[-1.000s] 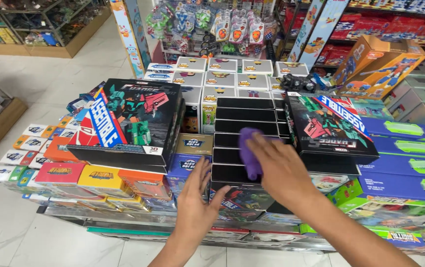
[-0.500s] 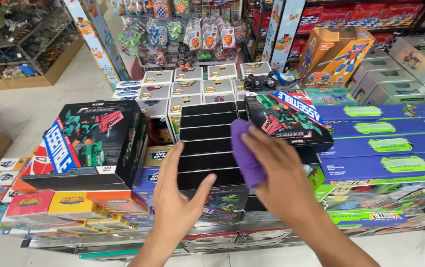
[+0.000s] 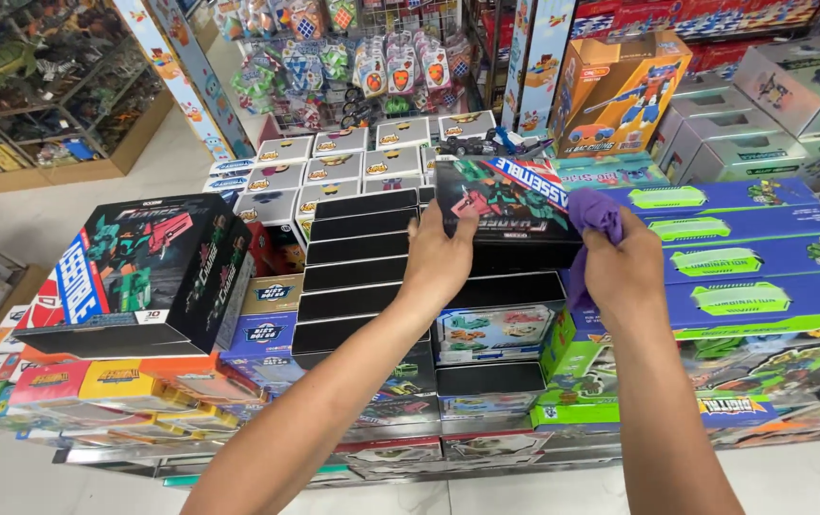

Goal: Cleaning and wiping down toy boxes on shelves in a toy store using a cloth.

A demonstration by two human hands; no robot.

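Far left of both hands: a large black toy box (image 3: pixel 138 272) with a red and green robot picture, standing on flat orange and yellow boxes (image 3: pixel 105 381), well apart from the fingers.

Just left of the left hand: a stepped stack of plain black box lids (image 3: pixel 358 262), with rows of small grey boxes (image 3: pixel 324 157) behind it.

Left hand (image 3: pixel 440 253): fingers closed over the near left edge of a second black robot box (image 3: pixel 505 205), which sits on top of the black stack and between the two hands.

Right hand (image 3: pixel 625 272): fingers bunched tight around a purple cloth (image 3: pixel 593 212), the cloth pressed to that box's right end.

Right of the right hand: long blue boxes (image 3: pixel 763 253) with green labels, touching side by side; an orange box (image 3: pixel 620 91) stands behind.

Progress, as a judgement: wiping looks to be in hand on the gripped box only. Its top face shows no dust that I can make out, and whether the neighbouring boxes have been done cannot be told.
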